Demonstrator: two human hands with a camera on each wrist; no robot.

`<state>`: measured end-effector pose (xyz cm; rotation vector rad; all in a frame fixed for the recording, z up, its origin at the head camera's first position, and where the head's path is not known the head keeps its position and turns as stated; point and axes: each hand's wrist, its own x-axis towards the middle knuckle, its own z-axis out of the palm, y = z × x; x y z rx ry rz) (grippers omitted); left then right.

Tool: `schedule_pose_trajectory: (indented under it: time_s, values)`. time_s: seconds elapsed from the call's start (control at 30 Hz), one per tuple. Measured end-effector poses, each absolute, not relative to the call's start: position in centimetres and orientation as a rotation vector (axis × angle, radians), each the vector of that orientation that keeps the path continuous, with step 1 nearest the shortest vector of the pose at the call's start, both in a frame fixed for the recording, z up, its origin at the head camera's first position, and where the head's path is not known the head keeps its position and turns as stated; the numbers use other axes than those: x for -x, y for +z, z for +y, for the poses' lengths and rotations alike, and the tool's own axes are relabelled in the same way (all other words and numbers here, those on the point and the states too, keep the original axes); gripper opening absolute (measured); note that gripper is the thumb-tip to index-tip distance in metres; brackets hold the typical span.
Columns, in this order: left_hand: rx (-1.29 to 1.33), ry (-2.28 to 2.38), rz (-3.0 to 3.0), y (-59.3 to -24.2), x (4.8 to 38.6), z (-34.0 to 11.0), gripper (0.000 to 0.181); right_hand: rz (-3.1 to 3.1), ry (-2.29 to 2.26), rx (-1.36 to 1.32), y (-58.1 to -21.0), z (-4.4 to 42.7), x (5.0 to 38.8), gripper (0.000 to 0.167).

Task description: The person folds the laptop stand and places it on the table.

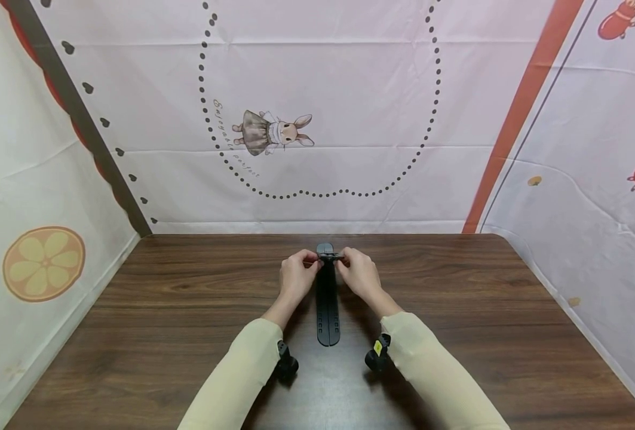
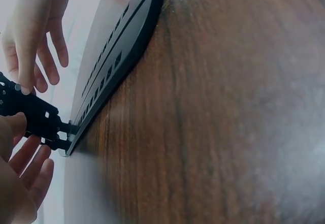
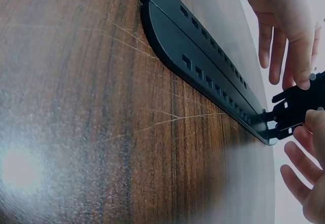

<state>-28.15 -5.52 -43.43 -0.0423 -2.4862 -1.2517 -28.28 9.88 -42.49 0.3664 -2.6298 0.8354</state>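
Note:
A long black folding stand point(image 1: 327, 310), rounded at its ends and slotted along its length, lies flat on the table, pointing away from me. At its far end a black hinged plate point(image 2: 40, 116) stands up from the slotted base. My left hand point(image 1: 297, 273) pinches this plate from the left side. From the right side my right hand point(image 1: 358, 272) pinches the same plate. Both wrist views show thumbs and fingertips on its edges, with the other fingers loosely spread. The joint between plate and base is partly hidden in the head view.
The stand rests on a dark wood-grain table point(image 1: 199, 334). Behind the table hangs a white printed cloth point(image 1: 349, 107), with more cloth at both sides. Small black cameras, one point(image 1: 287, 363) at the left wrist and another point(image 1: 377, 353) at the right, sit low over the table.

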Motion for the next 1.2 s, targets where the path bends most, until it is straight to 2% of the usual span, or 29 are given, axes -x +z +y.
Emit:
schedule_pose_trajectory:
  time_s: [0.57, 0.87, 1.2]
  values:
    - [-0.031, -1.204, -2.494, -43.00, 28.09, -5.61, 0.005, -2.663, 0.821, -0.320, -42.16, 9.83, 28.47, 0.010]
    - [0.042, -1.270, -2.473, -43.06, 28.19, -5.64, 0.011, -2.661, 0.923, -0.309, -42.03, 9.81, 28.40, 0.025]
    - [0.102, -1.336, -2.482, -43.22, 27.99, -6.07, 0.012, -2.704, 0.961, -0.377, -41.94, 10.22, 28.43, 0.030]
